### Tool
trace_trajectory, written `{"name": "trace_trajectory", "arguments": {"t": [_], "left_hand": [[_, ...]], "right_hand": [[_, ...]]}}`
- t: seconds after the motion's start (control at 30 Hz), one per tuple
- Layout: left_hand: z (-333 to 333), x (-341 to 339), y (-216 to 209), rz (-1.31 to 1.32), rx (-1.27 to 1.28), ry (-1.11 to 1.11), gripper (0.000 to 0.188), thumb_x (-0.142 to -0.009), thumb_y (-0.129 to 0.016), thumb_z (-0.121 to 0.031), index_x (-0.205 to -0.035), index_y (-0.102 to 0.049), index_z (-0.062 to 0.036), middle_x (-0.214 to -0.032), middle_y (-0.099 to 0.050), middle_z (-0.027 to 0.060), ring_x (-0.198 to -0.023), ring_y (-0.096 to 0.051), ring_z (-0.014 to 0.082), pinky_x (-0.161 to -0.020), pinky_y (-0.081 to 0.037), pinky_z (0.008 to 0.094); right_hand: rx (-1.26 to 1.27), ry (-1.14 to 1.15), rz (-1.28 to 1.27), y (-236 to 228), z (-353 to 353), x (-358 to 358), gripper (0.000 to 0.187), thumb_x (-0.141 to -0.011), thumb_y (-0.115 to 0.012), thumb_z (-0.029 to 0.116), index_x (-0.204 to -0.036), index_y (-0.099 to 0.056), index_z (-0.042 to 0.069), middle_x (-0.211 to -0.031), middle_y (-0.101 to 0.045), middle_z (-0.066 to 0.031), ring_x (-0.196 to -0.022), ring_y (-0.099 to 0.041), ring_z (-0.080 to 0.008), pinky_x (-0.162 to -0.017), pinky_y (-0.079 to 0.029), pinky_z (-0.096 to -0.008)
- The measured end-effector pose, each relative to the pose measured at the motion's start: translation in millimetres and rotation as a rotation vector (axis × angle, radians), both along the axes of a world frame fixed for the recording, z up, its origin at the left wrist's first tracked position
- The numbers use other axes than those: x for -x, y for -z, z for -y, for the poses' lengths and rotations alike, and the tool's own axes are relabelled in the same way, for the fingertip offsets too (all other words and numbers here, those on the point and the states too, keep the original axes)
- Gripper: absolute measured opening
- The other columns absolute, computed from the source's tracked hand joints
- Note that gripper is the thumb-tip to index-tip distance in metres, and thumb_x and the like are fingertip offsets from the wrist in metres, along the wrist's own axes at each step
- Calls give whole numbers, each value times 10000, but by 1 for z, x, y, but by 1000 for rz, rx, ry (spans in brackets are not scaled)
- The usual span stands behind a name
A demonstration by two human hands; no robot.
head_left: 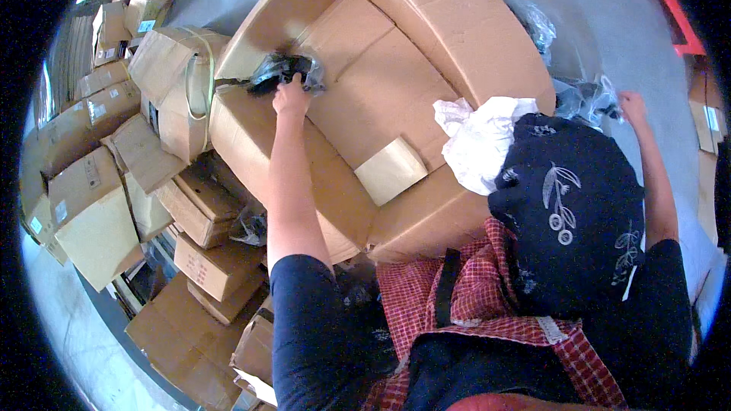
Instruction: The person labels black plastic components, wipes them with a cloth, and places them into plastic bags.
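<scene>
A large open cardboard box (pixel 388 53) lies before me, its inside facing up. My left hand (pixel 292 97) reaches over the left part of the box. Its fingers are closed on a black item in clear plastic (pixel 268 74), whose exact kind I cannot make out. Out past the right side of the box, my right hand (pixel 633 109) is closed at the end of a clear plastic bag (pixel 586 100) with something dark in it. White crumpled material (pixel 487 141) hangs over the box's near right edge, beside a black cloth with a white plant print (pixel 571 213).
A small tan cardboard piece (pixel 392 171) lies inside the box. Stacked and flattened cartons (pixel 99 190) crowd the left side. Beyond the box's right side, clear plastic (pixel 537 27) rests on the grey floor (pixel 594 0). A red plastic object (pixel 670 11) stands at the far right.
</scene>
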State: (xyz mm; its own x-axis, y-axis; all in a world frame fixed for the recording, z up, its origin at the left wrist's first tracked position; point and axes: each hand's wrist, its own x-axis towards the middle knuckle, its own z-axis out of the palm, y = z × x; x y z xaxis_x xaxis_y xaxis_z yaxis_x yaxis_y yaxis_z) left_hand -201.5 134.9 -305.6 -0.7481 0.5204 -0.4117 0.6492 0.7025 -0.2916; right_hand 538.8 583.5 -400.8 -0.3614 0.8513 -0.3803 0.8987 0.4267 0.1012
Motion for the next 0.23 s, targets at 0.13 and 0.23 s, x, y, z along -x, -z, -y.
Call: {"name": "trace_trajectory", "arguments": {"t": [0.13, 0.23], "left_hand": [[8, 14, 33, 29, -159, 122, 311, -788, -647, -245, -1085, -643, -155, -945, -693, 160, -911, -671, 333, -790, -541, 452], [30, 12, 18, 94, -139, -25, 340, -769, -653, -251, -1094, -659, -151, -982, -693, 177, -913, -670, 345, -841, -524, 458]], "right_hand": [[-32, -57, -152, -31, -16, 7, 341, -730, -612, 181, -1044, -668, 62, -1023, -675, -168, -976, -641, -339, -849, -494, -421], [-16, -131, -269, -92, -18, 134, 487, -694, -670, 195, -1161, -635, 60, -1165, -634, -192, -1087, -610, -304, -946, -454, -396]]}}
